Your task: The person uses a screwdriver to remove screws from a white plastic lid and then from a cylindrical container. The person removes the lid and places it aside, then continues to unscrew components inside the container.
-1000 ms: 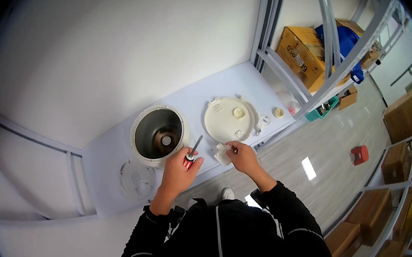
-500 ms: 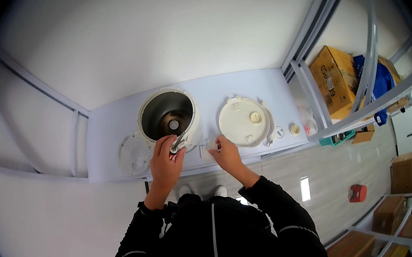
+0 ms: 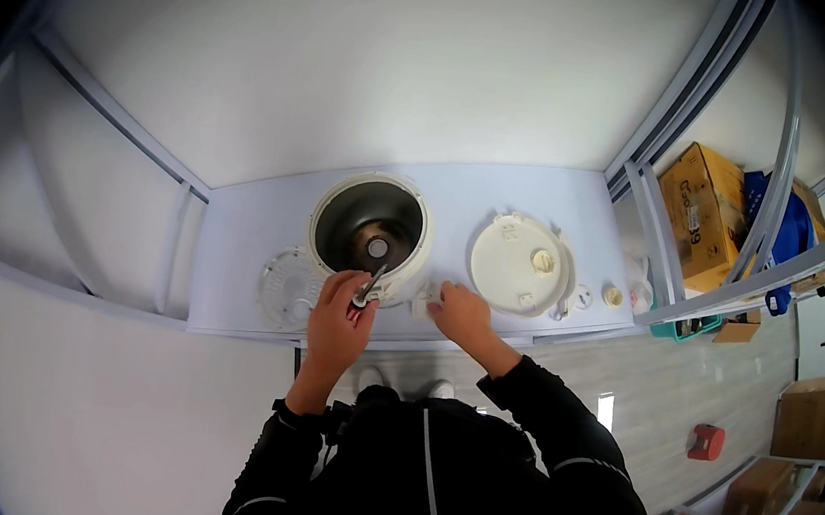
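Observation:
At the near rim of an open rice cooker body (image 3: 422,249), my left hand (image 3: 337,322) is closed around a screwdriver (image 3: 369,286). Its metal shaft points up and away; the fingers cover most of the handle. Just to the right, my right hand (image 3: 464,313) has its thumb and fingers together at the edge of a small white plastic part (image 3: 421,300) near the bench's front edge. The cooker's dark interior shows a round light piece (image 3: 377,248) at the bottom. Beyond my right hand lies a round cream lid (image 3: 503,272), inner side up.
A clear plastic disc (image 3: 286,290) lies left of the cooker. Right of the lid are a white round piece (image 3: 583,298) and a cream cap (image 3: 613,296). A metal frame (image 3: 658,233) borders the bench's right end, with cardboard boxes (image 3: 696,212) beyond. A red stool (image 3: 707,442) stands on the floor.
The view has shifted, so the bench things appear farther right. Both hands have moved slightly left relative to the cooker, still holding the screwdriver and the small white part.

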Demonstrator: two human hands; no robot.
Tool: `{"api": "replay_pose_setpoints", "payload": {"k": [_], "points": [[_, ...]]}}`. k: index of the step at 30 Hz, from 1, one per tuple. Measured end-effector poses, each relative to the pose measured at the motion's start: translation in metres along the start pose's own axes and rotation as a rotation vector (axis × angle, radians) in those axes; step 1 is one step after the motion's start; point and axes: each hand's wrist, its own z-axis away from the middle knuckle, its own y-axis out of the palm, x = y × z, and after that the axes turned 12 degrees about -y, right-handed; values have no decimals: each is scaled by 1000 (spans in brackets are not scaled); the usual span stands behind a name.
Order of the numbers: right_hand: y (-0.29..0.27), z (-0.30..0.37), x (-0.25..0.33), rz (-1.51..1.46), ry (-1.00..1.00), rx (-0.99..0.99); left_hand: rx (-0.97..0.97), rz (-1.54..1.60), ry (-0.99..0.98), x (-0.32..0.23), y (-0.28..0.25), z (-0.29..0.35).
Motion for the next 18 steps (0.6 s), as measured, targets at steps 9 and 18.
{"api": "replay_pose_setpoints", "payload": {"k": [9, 18], "points": [[-111, 7, 79, -425, -336, -5, 155, 559, -378, -7, -20, 3], [-115, 21, 124, -867, -535, -145, 161, 912, -236, -39, -6, -31]]}}
